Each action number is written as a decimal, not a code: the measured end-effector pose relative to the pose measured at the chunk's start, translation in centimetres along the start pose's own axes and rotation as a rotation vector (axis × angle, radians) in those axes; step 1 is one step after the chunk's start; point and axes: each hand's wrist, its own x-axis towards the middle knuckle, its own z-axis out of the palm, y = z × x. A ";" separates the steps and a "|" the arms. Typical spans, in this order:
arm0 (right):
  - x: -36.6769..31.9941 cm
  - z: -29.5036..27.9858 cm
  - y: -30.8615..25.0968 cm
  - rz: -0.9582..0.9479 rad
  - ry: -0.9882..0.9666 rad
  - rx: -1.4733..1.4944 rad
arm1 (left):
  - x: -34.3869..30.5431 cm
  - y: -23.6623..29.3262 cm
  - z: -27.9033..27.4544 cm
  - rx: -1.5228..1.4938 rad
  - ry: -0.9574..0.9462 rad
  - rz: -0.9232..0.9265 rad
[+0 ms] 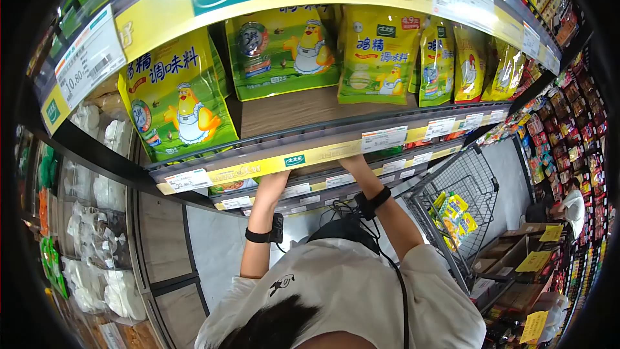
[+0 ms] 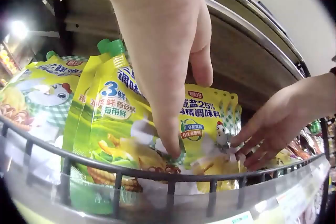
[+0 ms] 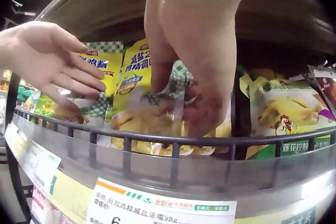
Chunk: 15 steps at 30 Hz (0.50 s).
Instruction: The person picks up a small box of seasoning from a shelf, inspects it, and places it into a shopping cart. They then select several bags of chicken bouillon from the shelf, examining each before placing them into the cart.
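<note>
Both hands reach into a lower shelf beneath the one with large chicken-seasoning bags; the head view shows only the forearms. In the left wrist view my left hand (image 2: pixel 160 50) points down over a yellow-green seasoning pouch (image 2: pixel 113 134), its fingers extended in front of the row. The right wrist view shows the left palm spread beside the pouches. My right hand (image 3: pixel 197 40) is at the right side of a yellow seasoning pouch (image 3: pixel 126 106) with a checkered pattern, fingertips at its front and edge. The pouches stand upright behind a black wire rail (image 2: pixel 142 173).
Large yellow seasoning bags (image 1: pixel 184 106) stand on the shelf above. Another seasoning pouch (image 3: pixel 286 108) stands farther right behind the rail. Price labels (image 3: pixel 152 205) line the shelf front. A wire shopping cart (image 1: pixel 481 184) holding yellow packets stands at right, with a person (image 1: pixel 571 210) beyond.
</note>
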 end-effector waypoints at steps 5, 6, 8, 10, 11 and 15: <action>-0.1 -0.2 -0.9 -0.033 -0.012 -0.501 | 0.1 -0.3 0.0 0.032 0.002 0.023; 0.1 -0.2 -0.2 -0.042 -0.004 -0.469 | 0.1 -0.4 0.0 0.034 -0.002 0.030; 0.0 -0.8 2.7 -0.018 -0.016 -0.283 | 0.0 -0.1 0.2 0.071 -0.010 0.032; -0.3 -1.3 0.2 -0.003 0.001 -0.392 | -0.5 0.2 0.3 0.109 -0.006 0.065; -0.6 -1.3 -1.7 0.010 0.022 -0.455 | -0.8 0.3 0.3 0.130 0.002 0.100; -2.8 -0.2 -9.4 0.003 0.092 -0.402 | -3.0 1.2 -1.3 0.275 0.203 0.109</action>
